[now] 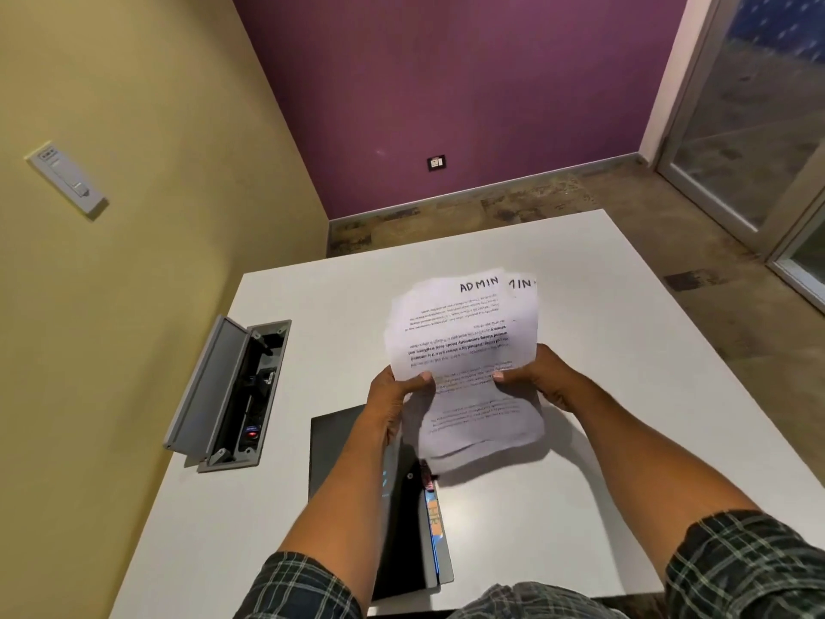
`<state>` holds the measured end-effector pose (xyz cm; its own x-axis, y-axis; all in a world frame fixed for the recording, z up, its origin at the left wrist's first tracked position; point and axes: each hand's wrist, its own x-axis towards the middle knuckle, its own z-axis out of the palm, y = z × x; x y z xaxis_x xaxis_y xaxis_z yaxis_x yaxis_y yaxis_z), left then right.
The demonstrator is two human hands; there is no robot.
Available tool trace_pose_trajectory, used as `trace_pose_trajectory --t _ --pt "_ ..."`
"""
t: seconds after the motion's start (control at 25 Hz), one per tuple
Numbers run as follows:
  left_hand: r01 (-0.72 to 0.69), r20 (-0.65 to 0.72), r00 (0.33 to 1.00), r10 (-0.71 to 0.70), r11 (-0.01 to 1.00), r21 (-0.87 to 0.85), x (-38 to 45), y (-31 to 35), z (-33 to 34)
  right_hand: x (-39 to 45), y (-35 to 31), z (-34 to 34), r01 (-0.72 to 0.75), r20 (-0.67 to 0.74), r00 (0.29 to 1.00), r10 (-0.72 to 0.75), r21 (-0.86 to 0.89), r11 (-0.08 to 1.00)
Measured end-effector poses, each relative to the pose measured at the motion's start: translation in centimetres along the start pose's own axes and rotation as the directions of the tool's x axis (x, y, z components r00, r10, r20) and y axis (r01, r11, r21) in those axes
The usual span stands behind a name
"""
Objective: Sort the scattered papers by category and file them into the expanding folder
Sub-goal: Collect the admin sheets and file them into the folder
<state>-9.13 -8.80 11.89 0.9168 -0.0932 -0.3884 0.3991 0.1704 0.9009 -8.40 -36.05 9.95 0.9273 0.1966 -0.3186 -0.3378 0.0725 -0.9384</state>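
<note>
Your left hand (395, 397) and right hand (538, 379) both grip one small bundle of papers (464, 350), raised above the white table (580, 484). Left thumb pinches the bundle's left edge; right thumb presses across the front near the right edge, fingers curled behind. The bundle sits between the two hands and fans up and away from you. Printed text runs upside down to you; "ADMIN" is handwritten at the far top edge, and a second sheet behind the first shows the same word partly.

The dark expanding folder (339, 444) lies flat on the table below your left forearm, near the near edge, with coloured tabs (433, 522) showing at its right side. Papers and folder are apart. An open cable box (232, 395) is set into the table to the left.
</note>
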Motion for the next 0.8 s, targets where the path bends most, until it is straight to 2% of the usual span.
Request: trace_pose_trajectory --t 0.12,0.32,0.48,0.68,0.8 --pt "-0.01 0.011 1.0 0.01 0.999 0.04 0.0 0.5 0.8 0.0 -1.1 0.0 0.043 -0.048 0.998 -0.046 -0.069 0.997" --pt "-0.031 -0.055 0.998 0.032 0.999 0.03 0.2 0.5 2.0 0.1 -1.7 0.7 0.111 -0.154 0.98 -0.128 -0.11 0.988" --pt "-0.054 -0.077 0.995 0.064 0.991 0.124 0.4 1.3 2.4 -0.4 -1.6 0.2 0.162 -0.233 0.957 -0.174 -0.071 0.984" --pt "-0.041 -0.037 0.998 0.053 0.961 0.275 -0.1 0.4 2.7 -1.1 -0.4 -1.0 0.097 -0.211 0.97 -0.119 -0.111 0.989" --pt "0.008 -0.014 1.0 -0.002 0.899 0.438 0.0 -1.7 2.0 -1.8 1.5 -1.3 0.036 -0.159 0.985 -0.063 -0.163 0.986"
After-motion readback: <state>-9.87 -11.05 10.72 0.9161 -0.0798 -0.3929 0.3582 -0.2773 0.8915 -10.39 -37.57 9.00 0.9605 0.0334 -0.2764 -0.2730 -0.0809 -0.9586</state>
